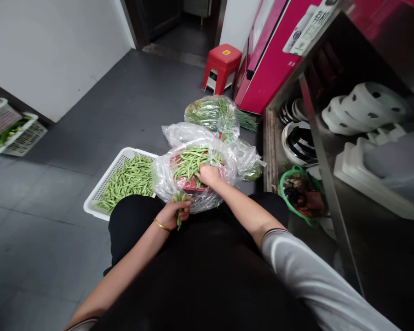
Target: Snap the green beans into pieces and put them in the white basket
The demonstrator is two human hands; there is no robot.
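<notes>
My left hand (pixel 174 212) is wrapped around a small bunch of green beans (pixel 180 197) in front of my knees. My right hand (pixel 209 174) reaches into an open clear plastic bag (pixel 162 177) and is closed on beans there, its fingertips partly hidden. More green beans (pixel 189 162) lie heaped in the bag over a red lining (pixel 191 185). To the left of the bag, a white perforated basket (pixel 98 193) holds a wide layer of loose green beans (pixel 129 184).
Behind the bag lie plastic bags of leafy greens (pixel 209 112). A red stool (pixel 224 62) stands beyond them. On the right, a metal shelf (pixel 331 184) carries white containers, with a green basket (pixel 286 202) low down. White crates (pixel 24 140) sit at far left.
</notes>
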